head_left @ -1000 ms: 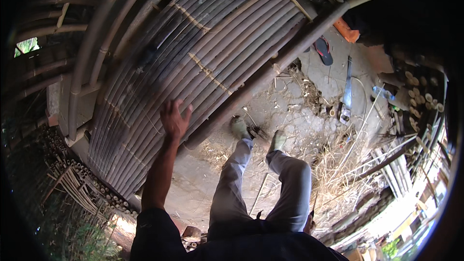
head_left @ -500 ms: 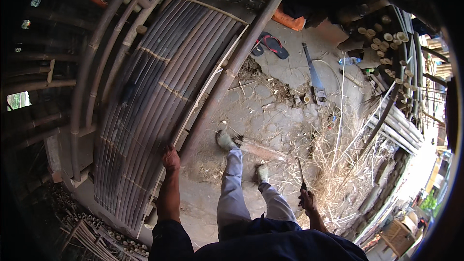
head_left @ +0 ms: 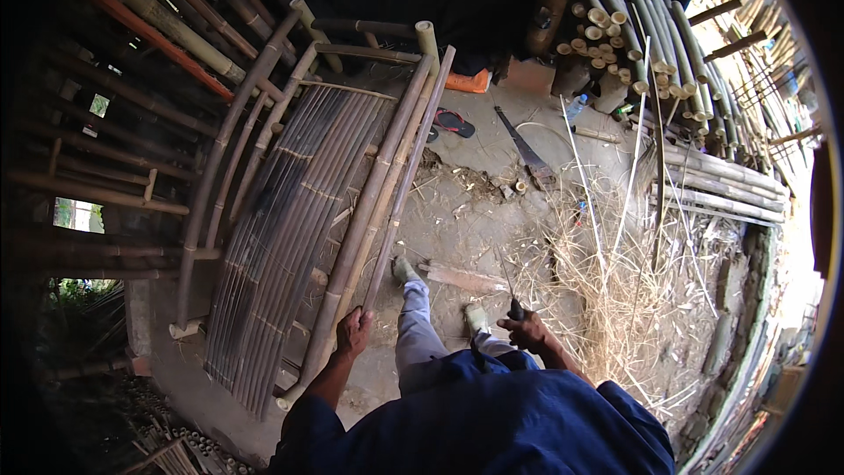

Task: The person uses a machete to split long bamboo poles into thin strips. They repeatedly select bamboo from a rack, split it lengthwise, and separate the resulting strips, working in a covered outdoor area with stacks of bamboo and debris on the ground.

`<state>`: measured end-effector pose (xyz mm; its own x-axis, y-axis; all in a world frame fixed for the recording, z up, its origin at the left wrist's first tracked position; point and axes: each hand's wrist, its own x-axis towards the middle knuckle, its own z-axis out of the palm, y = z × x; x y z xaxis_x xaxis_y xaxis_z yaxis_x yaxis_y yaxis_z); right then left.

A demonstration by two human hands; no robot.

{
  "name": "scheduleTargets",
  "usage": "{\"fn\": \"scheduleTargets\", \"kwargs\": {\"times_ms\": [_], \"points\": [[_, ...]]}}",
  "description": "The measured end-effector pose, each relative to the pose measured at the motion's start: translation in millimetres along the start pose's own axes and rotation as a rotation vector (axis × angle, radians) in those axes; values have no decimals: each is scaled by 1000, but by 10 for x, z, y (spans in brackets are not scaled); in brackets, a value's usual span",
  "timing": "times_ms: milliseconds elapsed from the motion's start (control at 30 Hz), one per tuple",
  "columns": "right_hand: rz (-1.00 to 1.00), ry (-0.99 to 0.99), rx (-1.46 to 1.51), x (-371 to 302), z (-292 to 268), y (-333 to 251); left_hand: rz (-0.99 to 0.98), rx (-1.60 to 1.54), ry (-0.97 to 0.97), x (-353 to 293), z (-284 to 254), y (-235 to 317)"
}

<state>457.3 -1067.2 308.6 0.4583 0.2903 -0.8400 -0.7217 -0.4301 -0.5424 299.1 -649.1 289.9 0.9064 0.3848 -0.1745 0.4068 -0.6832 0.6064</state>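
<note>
My left hand [head_left: 354,332] is closed around the near end of a long split bamboo strip [head_left: 411,171]. The strip runs away from me alongside the thick front rail [head_left: 359,229] of a bamboo bench, on its right side. Inside the bench frame lies a seat mat of dark bamboo slats [head_left: 286,229], tied across with light bindings. A gap shows between the mat and the front rail. My right hand [head_left: 527,332] grips a knife [head_left: 516,308] by its dark handle, with the thin blade pointing up and away over the ground.
A flat piece of wood [head_left: 466,278] lies before my feet. Bamboo shavings [head_left: 607,290] are heaped to the right. Farther off are a handsaw [head_left: 526,154], a flip-flop [head_left: 454,123] and a plastic bottle [head_left: 576,107]. Bamboo poles [head_left: 721,180] are stacked at the right.
The bamboo strip has come out from beside the slat mat to the outer side of the front rail, with my left hand on it. My right hand has moved inward with the knife.
</note>
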Motion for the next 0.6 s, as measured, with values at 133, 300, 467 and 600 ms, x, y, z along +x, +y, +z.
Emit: {"fn": "scheduleTargets", "kwargs": {"times_ms": [133,300,467,600], "points": [[-301,-211,370,-77,436,-500,-82,-451,-321,-405,101,863],[-495,-271,589,-612,901,-933,67,-444,-283,-912,-56,1662],[-549,-395,916,-1287,1199,-879,172,-256,-231,-1337,-190,1726],[-722,-397,920,-1793,1466,-924,429,28,-334,-1175,-1407,2097]]}}
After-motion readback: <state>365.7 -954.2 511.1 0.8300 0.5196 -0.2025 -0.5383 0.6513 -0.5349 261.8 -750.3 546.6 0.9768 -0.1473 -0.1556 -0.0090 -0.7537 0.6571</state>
